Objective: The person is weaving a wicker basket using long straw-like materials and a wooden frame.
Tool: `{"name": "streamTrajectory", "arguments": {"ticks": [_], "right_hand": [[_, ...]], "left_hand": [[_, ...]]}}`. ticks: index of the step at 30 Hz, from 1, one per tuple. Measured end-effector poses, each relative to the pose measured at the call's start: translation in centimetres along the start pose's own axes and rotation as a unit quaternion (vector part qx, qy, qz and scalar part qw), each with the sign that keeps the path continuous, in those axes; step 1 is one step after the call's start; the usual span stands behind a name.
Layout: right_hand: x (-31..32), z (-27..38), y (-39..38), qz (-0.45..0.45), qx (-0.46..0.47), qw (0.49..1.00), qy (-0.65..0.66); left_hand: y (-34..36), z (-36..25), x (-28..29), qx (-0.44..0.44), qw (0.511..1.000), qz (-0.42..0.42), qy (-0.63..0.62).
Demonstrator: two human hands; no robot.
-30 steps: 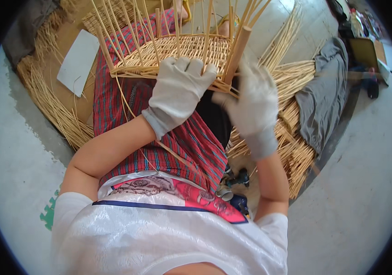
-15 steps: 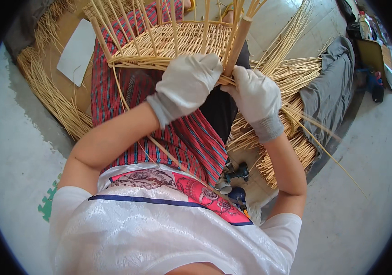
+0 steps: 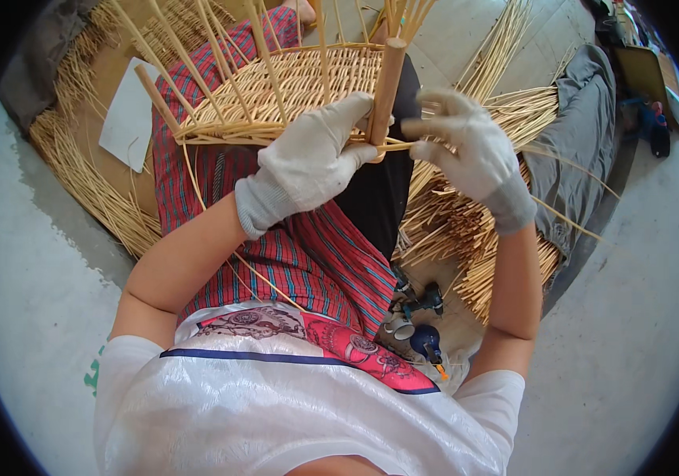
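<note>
Right hand (image 3: 470,147) has moved outward from the post (image 3: 388,91), fingers parted; left hand (image 3: 315,151) grips the basket (image 3: 296,81) at its corner.

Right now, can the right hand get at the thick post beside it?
Likely yes: the right hand is just right of the thick post, whose upper part looks uncovered; the left hand is at its base.

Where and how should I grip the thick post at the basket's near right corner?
Probably best at mid-height, coming from the right: the thick post rises round and bare there, while the left hand crowds its foot from the left and thin stakes fan out beyond its top.
</note>
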State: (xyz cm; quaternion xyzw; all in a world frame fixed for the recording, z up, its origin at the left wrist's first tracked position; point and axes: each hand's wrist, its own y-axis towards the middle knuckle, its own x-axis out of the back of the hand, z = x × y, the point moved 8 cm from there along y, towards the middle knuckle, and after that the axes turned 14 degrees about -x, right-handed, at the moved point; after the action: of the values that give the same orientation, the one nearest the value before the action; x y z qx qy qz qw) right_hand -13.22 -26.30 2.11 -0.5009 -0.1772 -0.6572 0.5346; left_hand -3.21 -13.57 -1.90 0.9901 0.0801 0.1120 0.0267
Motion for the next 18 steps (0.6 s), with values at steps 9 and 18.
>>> {"name": "streamTrajectory", "arguments": {"ticks": [9, 18], "right_hand": [[0.0, -1.7, 5.3, -0.220, -0.035, 0.974, -0.028], [-5.1, 6.2, -7.3, -0.507, -0.064, 0.851, -0.122]], "left_hand": [[-0.1, -0.3, 0.2, -0.036, 0.996, -0.075, -0.031], [-5.5, -7.8, 6.6, 0.105, 0.987, -0.090, -0.082]]}}
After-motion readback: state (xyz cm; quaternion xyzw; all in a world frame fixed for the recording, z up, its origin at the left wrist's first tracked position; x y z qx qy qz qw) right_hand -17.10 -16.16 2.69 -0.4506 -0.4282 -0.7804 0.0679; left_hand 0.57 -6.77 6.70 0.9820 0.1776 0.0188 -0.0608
